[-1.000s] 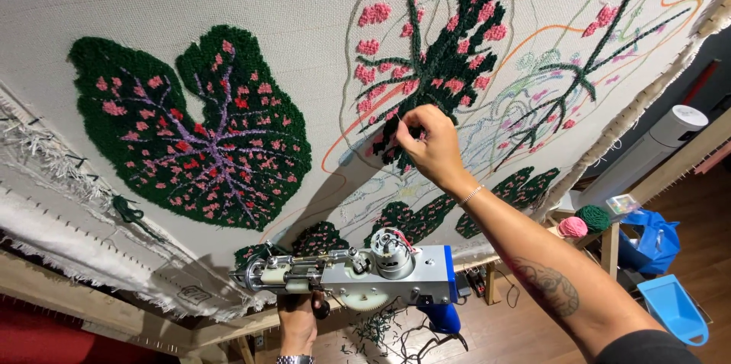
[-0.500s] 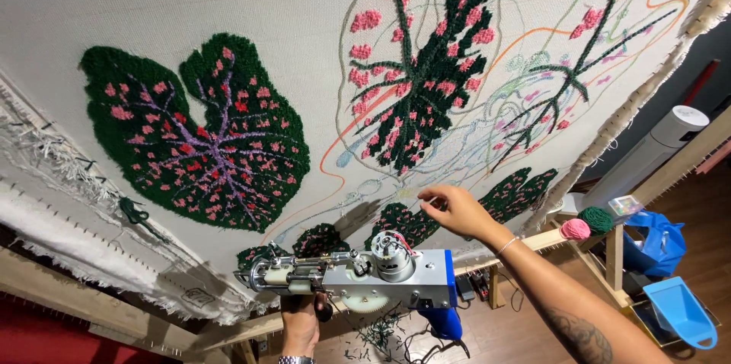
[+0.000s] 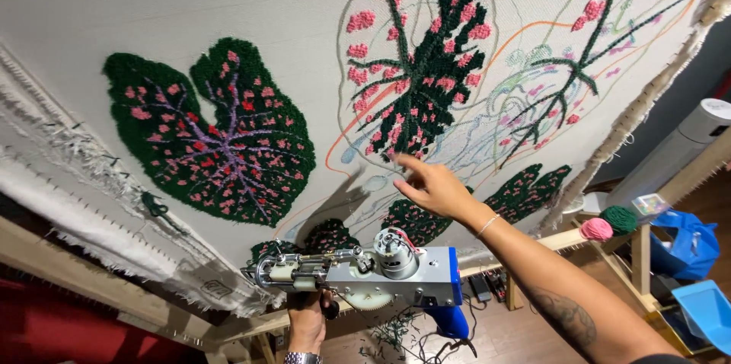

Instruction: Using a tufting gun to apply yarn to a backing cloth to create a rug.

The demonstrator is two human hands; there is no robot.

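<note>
A large white cloth (image 3: 190, 6) stretched on a wooden frame carries tufted leaves: a finished dark green leaf with pink spots (image 3: 209, 132) on the left and a half-filled green and pink leaf (image 3: 422, 67) in the middle. My right hand (image 3: 430, 185) is open, fingers spread, just below the middle leaf and close to the cloth. My left hand (image 3: 307, 320) grips the handle of a silver and blue tufting gun (image 3: 365, 273), held level below the cloth with its needle pointing left.
An outlined leaf with green veins (image 3: 586, 59) fills the upper right. Pink and green yarn balls (image 3: 609, 225) sit on the wooden frame rail. A white cylinder fan (image 3: 685, 143) and blue bins (image 3: 697, 273) stand at the right. Cables lie on the floor below.
My right hand has come down off the middle leaf and now hovers open below it. The tufting gun has stayed in place in my left hand.
</note>
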